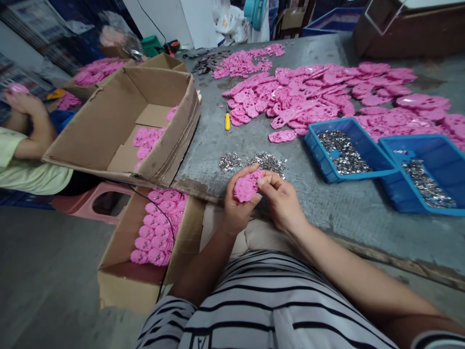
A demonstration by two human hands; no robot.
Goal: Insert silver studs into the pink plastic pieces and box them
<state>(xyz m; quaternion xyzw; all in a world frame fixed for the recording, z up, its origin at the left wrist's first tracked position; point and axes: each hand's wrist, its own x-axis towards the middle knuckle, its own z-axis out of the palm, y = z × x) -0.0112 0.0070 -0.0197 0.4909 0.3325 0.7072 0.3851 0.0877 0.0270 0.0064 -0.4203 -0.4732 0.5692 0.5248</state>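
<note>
My left hand [237, 206] is closed around a small pink plastic piece [247, 186], held just off the near edge of the grey table [254, 145]. My right hand [281, 198] pinches at the right side of the same piece; whether a small metal part sits under its fingertips I cannot make out. A loose heap of small silver metal parts [250, 161] lies on the table just beyond my hands. A large spread of pink pieces [319, 94] covers the far middle and right of the table.
Two blue trays [316, 150] [390, 179] of metal parts stand at the right. A yellow-handled tool [227, 119] lies mid-table. An open cardboard box [112, 121] rests at the left edge, another box [119, 286] with stacked pink pieces on the floor. Another person's arm [29, 126] shows far left.
</note>
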